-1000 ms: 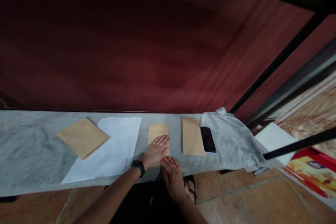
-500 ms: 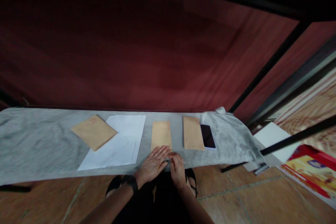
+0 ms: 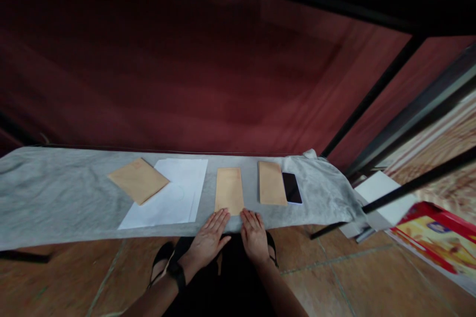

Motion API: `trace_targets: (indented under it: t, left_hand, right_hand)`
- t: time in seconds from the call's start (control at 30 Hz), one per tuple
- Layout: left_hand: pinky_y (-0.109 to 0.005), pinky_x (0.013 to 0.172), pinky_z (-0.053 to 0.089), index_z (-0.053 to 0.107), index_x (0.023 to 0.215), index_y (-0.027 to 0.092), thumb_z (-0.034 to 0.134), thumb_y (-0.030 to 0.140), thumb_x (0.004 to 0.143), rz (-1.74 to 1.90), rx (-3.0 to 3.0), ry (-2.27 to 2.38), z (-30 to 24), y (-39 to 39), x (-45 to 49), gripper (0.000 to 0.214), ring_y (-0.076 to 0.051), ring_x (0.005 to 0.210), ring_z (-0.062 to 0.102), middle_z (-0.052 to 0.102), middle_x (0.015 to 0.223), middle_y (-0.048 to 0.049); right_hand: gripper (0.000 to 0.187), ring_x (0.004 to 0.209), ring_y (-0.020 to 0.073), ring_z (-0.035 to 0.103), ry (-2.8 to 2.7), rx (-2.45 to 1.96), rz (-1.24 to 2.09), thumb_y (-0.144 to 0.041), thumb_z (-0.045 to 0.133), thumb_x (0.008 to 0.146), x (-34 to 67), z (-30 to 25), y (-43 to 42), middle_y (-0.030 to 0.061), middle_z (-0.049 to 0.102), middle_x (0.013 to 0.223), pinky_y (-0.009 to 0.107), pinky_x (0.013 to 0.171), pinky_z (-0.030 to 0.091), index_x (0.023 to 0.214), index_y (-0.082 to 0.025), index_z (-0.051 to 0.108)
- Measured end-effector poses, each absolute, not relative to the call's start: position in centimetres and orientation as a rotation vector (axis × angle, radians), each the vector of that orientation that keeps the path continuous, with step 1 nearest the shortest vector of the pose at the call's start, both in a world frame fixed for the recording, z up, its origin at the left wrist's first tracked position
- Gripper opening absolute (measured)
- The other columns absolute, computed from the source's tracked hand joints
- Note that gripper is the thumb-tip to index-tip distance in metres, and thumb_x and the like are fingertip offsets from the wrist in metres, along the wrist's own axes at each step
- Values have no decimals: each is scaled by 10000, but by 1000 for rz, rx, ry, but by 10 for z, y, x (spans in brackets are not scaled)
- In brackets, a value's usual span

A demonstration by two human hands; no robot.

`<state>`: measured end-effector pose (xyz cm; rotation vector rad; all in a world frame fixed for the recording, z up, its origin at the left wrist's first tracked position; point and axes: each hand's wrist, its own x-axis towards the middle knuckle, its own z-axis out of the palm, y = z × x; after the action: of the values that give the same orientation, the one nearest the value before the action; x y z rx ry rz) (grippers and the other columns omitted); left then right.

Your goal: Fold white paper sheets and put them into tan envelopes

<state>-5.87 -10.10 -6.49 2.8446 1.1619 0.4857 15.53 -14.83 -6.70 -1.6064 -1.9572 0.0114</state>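
A brown paper envelope (image 3: pixel 229 189) lies flat and upright-on in front of me, its near end between my hands. My left hand (image 3: pixel 211 237) rests with fingers stretched out over its near left corner. On the other side, my right hand (image 3: pixel 254 236) lies flat, fingertips at the near right corner. Neither hand grips anything. To the right is a stack of brown envelopes (image 3: pixel 271 184), its edge against a dark-screened phone (image 3: pixel 292 188). Leftward, more brown envelopes (image 3: pixel 139 182) sit askew, partly over white paper sheets (image 3: pixel 178 200).
A grey cloth (image 3: pixel 74 198) covers the narrow table, whose near edge is close to my body. Behind it hangs a dark red sheet (image 3: pixel 186 84). Black metal bars (image 3: pixel 372 96) run at the right, with a red and yellow box (image 3: pixel 439 237) below on the tiled floor (image 3: pixel 316 267).
My hands have moved apart, the left one going left and the right one slightly right, showing more of the envelope's near end. The right fingers have straightened. The view has shifted slightly.
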Motion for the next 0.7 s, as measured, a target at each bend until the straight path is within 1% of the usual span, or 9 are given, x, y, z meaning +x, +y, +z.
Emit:
trace_targets:
  t: [0.1, 0.2, 0.27, 0.33, 0.4, 0.47, 0.6, 0.67, 0.7]
  left_hand:
    - [-453, 1165, 388, 347, 1532, 186, 410, 465, 1009, 532, 2834, 1218, -68, -105, -62, 596, -253, 1444, 398, 393, 1580, -125]
    - [-470, 1150, 405, 387, 1508, 167, 406, 483, 1004, 563, 2804, 1271, -68, -107, -59, 595, -271, 1432, 417, 430, 1555, -143]
    - [-476, 1144, 413, 413, 1491, 156, 401, 486, 1004, 577, 2776, 1295, -67, -107, -56, 588, -276, 1424, 428, 465, 1530, -150]
    - [-469, 1136, 426, 436, 1476, 165, 392, 466, 1011, 582, 2754, 1295, -65, -107, -55, 556, -267, 1411, 448, 497, 1507, -141]
    - [-461, 1128, 436, 451, 1465, 180, 384, 434, 1017, 589, 2738, 1288, -62, -106, -53, 520, -254, 1395, 472, 519, 1492, -127]
    - [-462, 1123, 443, 473, 1447, 188, 376, 406, 1021, 611, 2713, 1309, -59, -105, -52, 488, -248, 1378, 493, 540, 1475, -120]
    - [-439, 1117, 455, 515, 1407, 176, 369, 386, 1026, 636, 2627, 1380, -57, -105, -47, 459, -237, 1357, 517, 569, 1448, -112]
    - [-424, 1123, 451, 508, 1415, 173, 370, 375, 1026, 651, 2595, 1386, -58, -105, -46, 459, -229, 1365, 507, 560, 1458, -107]
    - [-424, 1128, 446, 499, 1424, 176, 369, 365, 1026, 661, 2589, 1378, -60, -105, -46, 459, -226, 1374, 497, 551, 1467, -105]
  right_hand:
    - [467, 1198, 271, 574, -1876, -1682, 18, -98, 425, 926, 150, -59, -145, 99, 649, 1307, 481, 1057, 402, 1348, -225, 581]
    - [373, 1071, 301, 605, -1704, -1794, 93, -114, 445, 909, 141, -50, -134, 139, 666, 1169, 478, 948, 453, 1208, -204, 649]
    - [290, 1070, 325, 592, -1477, -1796, 241, -131, 480, 877, 135, -46, -123, 166, 652, 1110, 499, 956, 443, 1090, -178, 672]
    - [190, 1094, 334, 576, -1253, -1721, 414, -151, 529, 833, 131, -45, -112, 173, 642, 1061, 510, 990, 425, 964, -178, 663]
    - [94, 1089, 320, 578, -1112, -1643, 535, -181, 569, 795, 130, -46, -102, 154, 643, 1006, 493, 999, 432, 866, -200, 626]
    - [37, 1016, 290, 612, -1042, -1608, 612, -237, 593, 784, 130, -47, -94, 113, 651, 925, 456, 958, 474, 818, -222, 589]
    - [210, 733, 230, 669, -841, -1506, 881, -427, 618, 794, 127, -51, -88, 33, 647, 734, 395, 726, 567, 807, -227, 557]
    - [306, 649, 223, 673, -734, -1440, 1021, -512, 636, 779, 119, -52, -88, 19, 640, 669, 386, 636, 576, 790, -220, 544]
    - [342, 631, 223, 676, -686, -1408, 1081, -537, 658, 760, 115, -52, -89, 16, 638, 644, 388, 620, 580, 770, -217, 539]
